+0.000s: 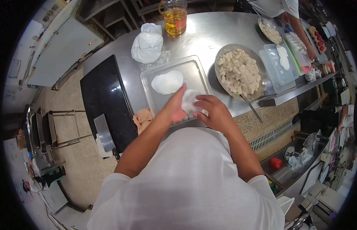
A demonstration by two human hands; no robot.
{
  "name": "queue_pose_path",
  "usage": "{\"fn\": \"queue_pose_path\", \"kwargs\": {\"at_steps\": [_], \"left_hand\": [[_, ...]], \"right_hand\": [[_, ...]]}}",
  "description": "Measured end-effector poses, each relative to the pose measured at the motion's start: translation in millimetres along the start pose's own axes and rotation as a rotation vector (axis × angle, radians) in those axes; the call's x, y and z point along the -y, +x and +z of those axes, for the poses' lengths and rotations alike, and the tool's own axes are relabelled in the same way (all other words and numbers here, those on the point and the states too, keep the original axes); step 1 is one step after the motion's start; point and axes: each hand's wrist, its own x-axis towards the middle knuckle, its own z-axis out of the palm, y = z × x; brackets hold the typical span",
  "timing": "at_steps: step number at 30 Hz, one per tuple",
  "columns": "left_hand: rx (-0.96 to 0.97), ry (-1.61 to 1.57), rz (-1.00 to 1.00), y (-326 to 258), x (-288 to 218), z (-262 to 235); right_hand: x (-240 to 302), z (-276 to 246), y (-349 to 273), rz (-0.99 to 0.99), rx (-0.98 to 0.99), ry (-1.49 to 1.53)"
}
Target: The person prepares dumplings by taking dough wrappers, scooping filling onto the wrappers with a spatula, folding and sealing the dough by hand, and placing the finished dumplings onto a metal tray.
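Observation:
A thin white round dough wrapper (190, 101) lies against the fingers of my left hand (174, 106), which holds it over the near part of a metal tray (201, 66). My right hand (215, 113) is at the wrapper's right edge, with bent fingers and the thumb apart from them. Its fingertips seem to touch the wrapper. In the tray, just beyond my left hand, rests a white oval piece of dough (167, 82). To the right stands a metal bowl (264, 76) heaped with a pale chunky filling (240, 72); a metal utensil handle (252, 109) sticks out over its near edge.
A knotted white plastic bag (147, 45) and a jug of yellow oil (175, 20) stand beyond the tray. At left are a black board (103, 92) and a cleaver (104, 134). Another person's arm (301, 32) reaches in at far right, near plastic trays (276, 78).

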Motion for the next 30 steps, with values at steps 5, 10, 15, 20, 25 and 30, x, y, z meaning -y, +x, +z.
{"fn": "queue_pose_path", "kwargs": {"at_steps": [5,10,15,20,25,30], "left_hand": [[0.084,0.043,0.085,-28.8,4.5,33.5],[0.007,0.388,0.098,-21.6,-8.0,37.9],[-0.115,0.842,0.430,-6.7,-3.7,39.5],[-0.219,0.389,0.147,-0.5,-9.4,47.7],[-0.132,0.229,0.111,12.5,-3.0,40.2],[-0.179,0.176,0.075,32.2,3.7,52.5]], "right_hand": [[-39.1,-54.5,-45.4,0.510,-0.043,-0.636],[-72.2,-81.7,-90.3,0.887,0.196,-0.759],[-52.7,-129.8,-93.9,0.691,0.132,-0.855],[-40.7,-117.6,-70.3,0.674,0.076,-0.763],[-48.2,-86.4,-69.1,0.612,-0.051,-0.666],[-58.5,-82.8,-74.7,0.703,-0.054,-0.649]]}}
